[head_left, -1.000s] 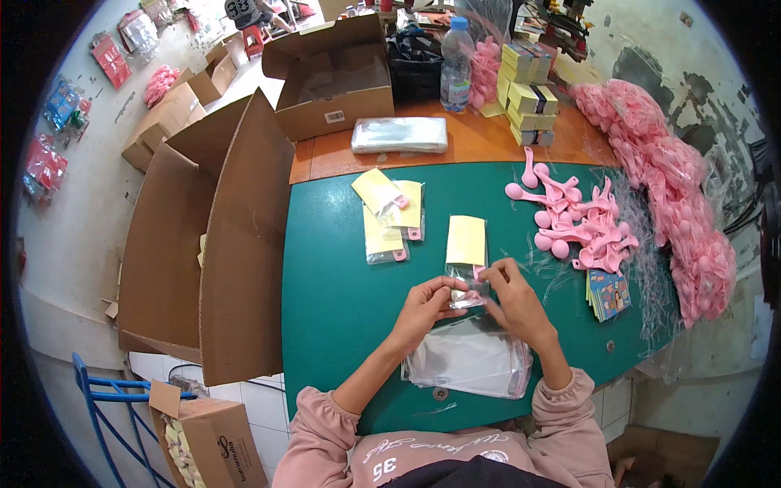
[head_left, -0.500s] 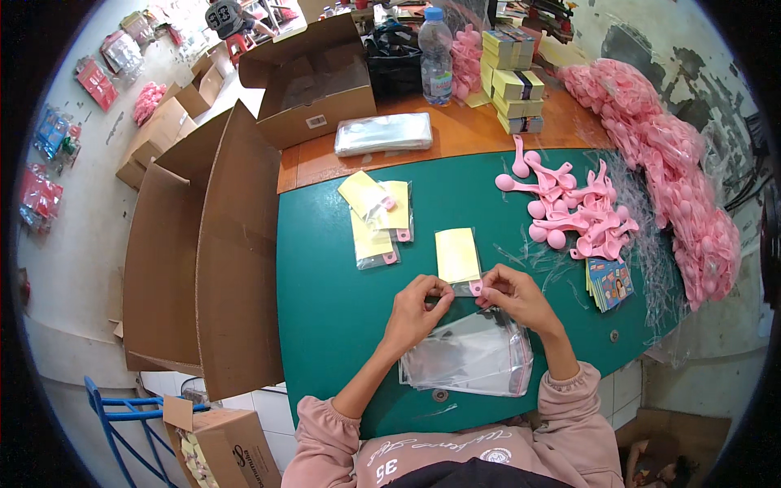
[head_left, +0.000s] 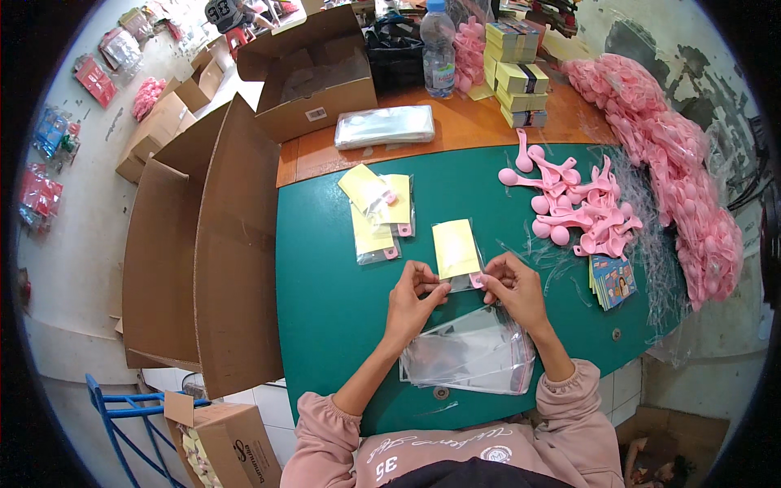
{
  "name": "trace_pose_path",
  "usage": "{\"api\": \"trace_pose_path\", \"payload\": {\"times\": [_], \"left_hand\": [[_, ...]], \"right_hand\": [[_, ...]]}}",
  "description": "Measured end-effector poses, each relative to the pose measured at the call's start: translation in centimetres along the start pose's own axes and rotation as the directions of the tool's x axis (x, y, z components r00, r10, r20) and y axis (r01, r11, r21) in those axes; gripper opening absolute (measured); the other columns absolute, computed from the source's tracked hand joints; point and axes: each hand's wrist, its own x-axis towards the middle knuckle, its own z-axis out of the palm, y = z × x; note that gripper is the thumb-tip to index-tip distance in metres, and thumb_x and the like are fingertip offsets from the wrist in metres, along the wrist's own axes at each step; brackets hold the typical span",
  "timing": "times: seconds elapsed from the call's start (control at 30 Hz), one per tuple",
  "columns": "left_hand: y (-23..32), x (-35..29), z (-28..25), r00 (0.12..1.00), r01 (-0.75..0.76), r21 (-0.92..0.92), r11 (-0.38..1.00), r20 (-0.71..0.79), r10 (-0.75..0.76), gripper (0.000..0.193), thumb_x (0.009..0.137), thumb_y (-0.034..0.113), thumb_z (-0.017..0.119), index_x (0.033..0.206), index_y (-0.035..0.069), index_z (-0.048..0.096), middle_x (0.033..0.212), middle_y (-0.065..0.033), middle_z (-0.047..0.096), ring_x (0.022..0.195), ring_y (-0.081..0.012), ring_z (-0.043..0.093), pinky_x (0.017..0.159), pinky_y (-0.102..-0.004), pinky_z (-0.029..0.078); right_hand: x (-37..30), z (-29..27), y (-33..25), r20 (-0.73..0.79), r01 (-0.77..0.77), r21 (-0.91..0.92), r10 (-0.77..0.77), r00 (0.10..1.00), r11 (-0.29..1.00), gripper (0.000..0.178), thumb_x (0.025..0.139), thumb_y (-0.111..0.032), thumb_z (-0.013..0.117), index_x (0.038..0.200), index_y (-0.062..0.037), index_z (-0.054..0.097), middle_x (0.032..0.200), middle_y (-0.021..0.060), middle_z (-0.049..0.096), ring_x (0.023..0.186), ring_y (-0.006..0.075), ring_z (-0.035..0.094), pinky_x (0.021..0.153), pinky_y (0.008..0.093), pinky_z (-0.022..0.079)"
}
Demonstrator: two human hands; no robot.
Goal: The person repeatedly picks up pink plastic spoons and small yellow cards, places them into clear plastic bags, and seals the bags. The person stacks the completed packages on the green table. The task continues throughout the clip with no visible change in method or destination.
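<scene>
A small clear plastic bag [head_left: 457, 250] with a yellow card and a pink spoon inside lies in front of me on the green table mat. My left hand [head_left: 416, 299] pinches its near left corner between thumb and fingers. My right hand [head_left: 514, 289] pinches the near right corner, beside the pink spoon handle end [head_left: 476, 280]. Just below my hands is a fanned stack of clear plastic bags [head_left: 468, 354]. Several filled bags [head_left: 378, 213] with yellow cards and pink handle ends lie overlapping to the far left.
Loose pink spoons [head_left: 578, 203] are heaped at right, beside a stack of printed cards [head_left: 612, 282]. Behind stand banded card stacks [head_left: 518, 77], a water bottle [head_left: 438, 53] and a pack of clear bags [head_left: 384, 127]. Large cardboard boxes [head_left: 236, 252] border the left edge; bagged pink spoons [head_left: 659, 154] line the right.
The filled bag has shifted slightly away from me and turned a little counterclockwise. My left hand's fingers have spread a little, and both hands stay at its near corners.
</scene>
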Motion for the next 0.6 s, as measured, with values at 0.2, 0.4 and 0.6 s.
{"api": "trace_pose_path", "payload": {"times": [0.2,0.4,0.6], "left_hand": [[1.0,-0.1,0.1,0.996,0.024,0.034,0.999,0.081,-0.026,0.028,0.08,0.006,0.061,0.106,0.005,0.05,0.103,-0.0092,0.055,0.082,-0.01,0.056,0.061,-0.0214,0.049],[3.0,1.1,-2.8,0.991,-0.099,0.238,0.966,0.116,0.073,0.045,0.077,0.006,0.062,0.12,0.009,0.051,0.108,-0.0099,0.059,0.081,-0.0161,0.061,0.06,-0.027,0.051],[6.5,1.4,-3.3,0.831,-0.307,0.752,0.583,-0.087,0.55,0.044,0.074,0.009,0.063,0.117,0.004,0.05,0.107,-0.0175,0.055,0.087,-0.0281,0.058,0.072,-0.0345,0.048]], "right_hand": [[-0.1,-0.5,-0.5,0.079,0.014,-0.087,-0.007,0.997,0.996,0.026,0.079,-0.004,0.059,0.105,-0.001,0.056,0.067,0.0043,0.059,0.055,0.0068,0.057,0.048,0.021,0.045],[4.0,-7.1,-0.9,-0.054,0.311,-0.718,-0.497,0.866,0.622,0.017,0.079,-0.006,0.05,0.092,-0.0004,0.059,0.081,0.0147,0.059,0.076,0.0283,0.058,0.07,0.0346,0.044],[5.6,-12.5,-0.4,0.078,0.186,-0.962,-0.446,0.891,0.203,0.017,0.074,-0.007,0.051,0.088,-0.007,0.06,0.09,0.0068,0.058,0.093,0.0242,0.05,0.076,0.0375,0.037]]}}
